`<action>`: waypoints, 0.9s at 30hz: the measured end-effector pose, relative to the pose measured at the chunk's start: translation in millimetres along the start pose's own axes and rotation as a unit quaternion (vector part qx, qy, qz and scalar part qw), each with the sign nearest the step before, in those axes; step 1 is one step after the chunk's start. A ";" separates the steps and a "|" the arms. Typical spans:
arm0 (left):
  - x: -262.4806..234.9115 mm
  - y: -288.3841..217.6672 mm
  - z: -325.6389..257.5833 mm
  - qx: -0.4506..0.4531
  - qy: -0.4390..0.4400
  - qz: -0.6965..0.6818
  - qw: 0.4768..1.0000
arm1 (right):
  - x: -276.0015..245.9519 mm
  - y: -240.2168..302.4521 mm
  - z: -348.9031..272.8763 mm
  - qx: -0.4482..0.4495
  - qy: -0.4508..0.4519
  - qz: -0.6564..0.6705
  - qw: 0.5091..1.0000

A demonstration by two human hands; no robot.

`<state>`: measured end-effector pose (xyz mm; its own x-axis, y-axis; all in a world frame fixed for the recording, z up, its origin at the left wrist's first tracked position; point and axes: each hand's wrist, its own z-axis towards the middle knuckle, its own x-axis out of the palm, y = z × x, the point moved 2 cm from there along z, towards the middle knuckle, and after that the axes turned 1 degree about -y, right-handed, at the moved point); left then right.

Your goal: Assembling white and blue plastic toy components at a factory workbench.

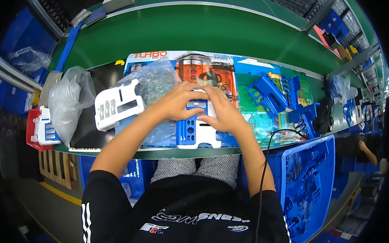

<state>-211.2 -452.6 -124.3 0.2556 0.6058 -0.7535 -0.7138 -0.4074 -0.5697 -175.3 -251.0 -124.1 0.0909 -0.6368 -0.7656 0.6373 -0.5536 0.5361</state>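
Note:
On the bench in front of me lies a blue-and-white plastic rack (188, 132) with a row of round and slotted openings down its blue part. My left hand (178, 102) curls over its far left side, and my right hand (223, 112) over its far right side. Both thumbs point inward across it, and the fingers come together at its far end, partly hiding it. Left of my hands, a white plastic housing (119, 106) with slots leans on a clear plastic bag (155, 78). Several blue plastic parts (267, 93) lie loose to the right.
A filled translucent bag (67, 100) stands at the left, beside a red bin (32, 129) with a white-and-blue piece. Printed sheets (244, 65) cover the green bench. A blue crate (306, 187) of blue parts sits at the right edge, where a black cable (267, 155) hangs.

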 end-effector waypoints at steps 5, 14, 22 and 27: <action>-4.5 1.0 -2.8 -0.001 0.018 0.019 1.000 | -6.2 -2.8 17.0 0.038 0.048 0.034 0.998; 5.2 2.2 8.6 -0.013 0.022 0.014 1.000 | -15.0 -12.3 40.5 0.107 0.186 -0.060 0.975; -16.3 -11.6 -5.7 -0.065 -0.090 -0.073 0.991 | -37.9 -8.9 -32.8 0.162 -0.380 0.236 0.880; 16.9 -36.1 -35.8 -0.205 -0.494 -0.438 0.722 | -1.5 58.7 -40.1 0.076 -0.398 0.422 0.811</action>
<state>-157.7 -452.2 -128.3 -0.2427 0.8630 0.4431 -0.2559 0.3837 -0.8873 -107.3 -261.0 -105.7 -0.1158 -0.9342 0.3374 0.4982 0.2392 0.8334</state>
